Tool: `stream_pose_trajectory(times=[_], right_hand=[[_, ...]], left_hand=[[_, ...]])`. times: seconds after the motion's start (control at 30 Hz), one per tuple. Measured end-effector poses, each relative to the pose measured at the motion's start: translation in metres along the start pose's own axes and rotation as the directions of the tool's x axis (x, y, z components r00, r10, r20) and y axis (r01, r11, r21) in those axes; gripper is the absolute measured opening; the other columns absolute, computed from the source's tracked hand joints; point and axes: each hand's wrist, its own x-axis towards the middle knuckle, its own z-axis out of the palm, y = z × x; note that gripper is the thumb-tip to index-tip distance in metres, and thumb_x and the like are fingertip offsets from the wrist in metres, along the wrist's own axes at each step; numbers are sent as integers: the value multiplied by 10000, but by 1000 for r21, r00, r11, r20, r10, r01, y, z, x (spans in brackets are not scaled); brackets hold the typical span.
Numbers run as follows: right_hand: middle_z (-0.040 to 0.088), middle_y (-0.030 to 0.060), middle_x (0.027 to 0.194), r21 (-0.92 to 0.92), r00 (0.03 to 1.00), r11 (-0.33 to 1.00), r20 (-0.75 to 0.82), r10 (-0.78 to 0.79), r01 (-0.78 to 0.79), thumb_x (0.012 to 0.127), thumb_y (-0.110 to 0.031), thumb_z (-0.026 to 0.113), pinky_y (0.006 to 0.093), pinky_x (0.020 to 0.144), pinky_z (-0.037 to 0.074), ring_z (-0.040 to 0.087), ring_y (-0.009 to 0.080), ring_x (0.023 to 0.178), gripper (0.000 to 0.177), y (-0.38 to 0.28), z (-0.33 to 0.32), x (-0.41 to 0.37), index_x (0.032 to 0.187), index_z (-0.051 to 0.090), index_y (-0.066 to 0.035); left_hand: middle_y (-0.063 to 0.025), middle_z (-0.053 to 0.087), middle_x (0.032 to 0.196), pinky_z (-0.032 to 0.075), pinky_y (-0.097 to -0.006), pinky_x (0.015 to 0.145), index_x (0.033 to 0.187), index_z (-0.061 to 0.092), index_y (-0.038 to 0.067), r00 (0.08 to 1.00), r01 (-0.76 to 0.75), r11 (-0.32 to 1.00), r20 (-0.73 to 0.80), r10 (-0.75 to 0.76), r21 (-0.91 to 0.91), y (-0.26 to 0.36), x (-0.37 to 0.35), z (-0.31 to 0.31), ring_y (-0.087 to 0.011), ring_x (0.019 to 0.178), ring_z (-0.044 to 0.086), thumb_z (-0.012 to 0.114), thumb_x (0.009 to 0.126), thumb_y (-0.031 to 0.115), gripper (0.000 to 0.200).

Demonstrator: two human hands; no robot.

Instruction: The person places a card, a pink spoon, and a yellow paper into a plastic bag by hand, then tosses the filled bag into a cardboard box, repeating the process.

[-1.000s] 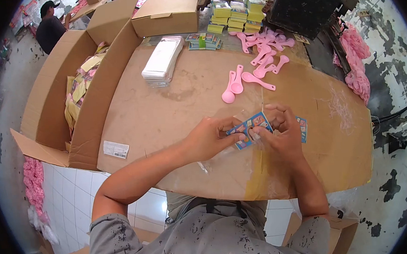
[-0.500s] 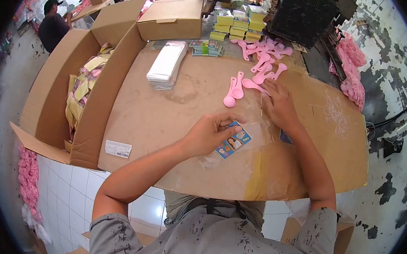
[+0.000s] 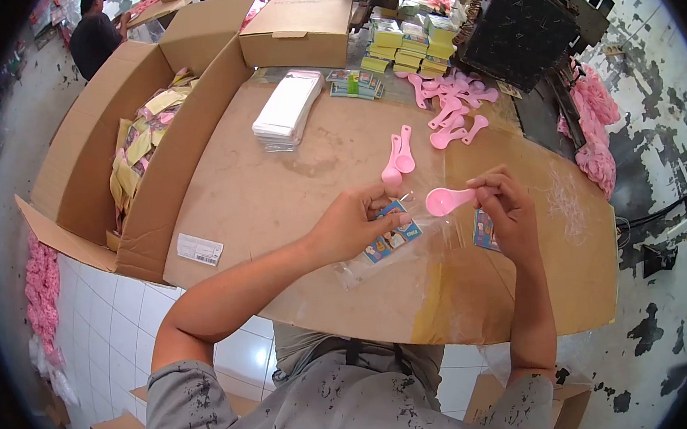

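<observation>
My left hand [image 3: 364,223] pinches the top of a clear plastic bag with a blue printed card [image 3: 393,239] in or under it. Held by its handle in my right hand [image 3: 509,209] is a pink measuring spoon [image 3: 444,201], its bowl pointing left toward the bag. Another blue card [image 3: 485,230] lies on the cardboard, partly hidden behind my right hand. Two pink spoons [image 3: 398,159] rest side by side just beyond my left hand. Farther back is a loose heap of pink spoons [image 3: 455,95].
On the left stands a long open carton [image 3: 173,163] of packed bags. A stack of white packets [image 3: 288,111], banded cards [image 3: 355,84] and yellow-edged card stacks [image 3: 407,46] sit toward the back, near a closed box [image 3: 295,30]. A black machine [image 3: 517,23] stands at back right. A person [image 3: 94,33] is far left.
My right hand has picked up a pink spoon from the near edge of the heap and brought it closer to the bag. My left hand stays almost in place.
</observation>
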Motion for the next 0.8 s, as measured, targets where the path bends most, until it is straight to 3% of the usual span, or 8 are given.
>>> stream_pose_trajectory(times=[0.2,0.3,0.4,0.5,0.57,0.63,0.7,0.8], right_hand=[[642,73,977,-239,974,961,208,-87,137,988,-26,632,291,783,519,649,150,902,231,-4,6,-1,1208,697,6],[691,122,1146,-194,995,979,81,-52,67,1009,-44,603,333,862,525,650,195,943,427,-8,21,-8,1434,565,-20],[593,193,1446,-140,991,988,121,-50,66,1044,-136,556,400,1052,464,621,255,1174,578,-9,41,-14,1587,381,-44],[411,202,1631,31,939,997,336,-79,72,1070,-230,502,434,1188,339,487,298,1404,604,-7,48,-22,1618,330,-44],[364,190,1658,427,910,890,412,-36,-158,1082,-273,484,437,1221,288,402,309,1483,594,-10,48,-17,1610,337,-45],[369,188,1652,548,913,816,403,-66,-184,1082,-310,499,448,1232,275,378,323,1513,569,-12,43,-7,1573,391,-45],[428,197,1615,444,941,896,303,-149,-1,1070,-342,548,466,1221,299,413,338,1493,531,-11,30,1,1507,491,-45],[551,192,1504,57,814,982,552,-183,181,982,-217,679,491,1191,355,476,337,1448,376,-27,18,3,1313,651,-39]], left_hand=[[-42,770,920,547,-266,644,1274,699,19,999,26,992,29,-29,120,6,-4,3,-41,775,663,730,1009,198,321],[-32,779,1011,561,-244,726,1293,696,21,993,88,979,59,-100,184,12,-5,3,-47,869,688,715,1022,178,314],[-30,775,1035,558,-250,769,1297,690,17,992,99,987,70,-108,128,7,-4,5,-48,897,679,696,1035,175,306],[-55,774,1040,558,-258,805,1296,682,5,984,-91,993,144,101,-75,2,-4,8,-56,922,679,674,1046,174,302],[-35,761,1075,531,-249,821,1320,672,22,976,-39,996,210,56,-84,9,-6,4,-43,960,656,658,1058,170,302],[-21,753,1085,516,-240,822,1334,665,34,964,11,992,265,22,-123,17,-8,1,-35,972,643,650,1064,173,303],[-13,747,1071,513,-232,807,1336,662,40,949,61,979,315,3,-193,20,-10,1,-31,956,641,652,1065,181,306],[-51,745,1151,543,-244,869,1358,629,15,911,46,981,411,35,-186,16,-9,-1,-58,1000,664,650,1059,151,329]])
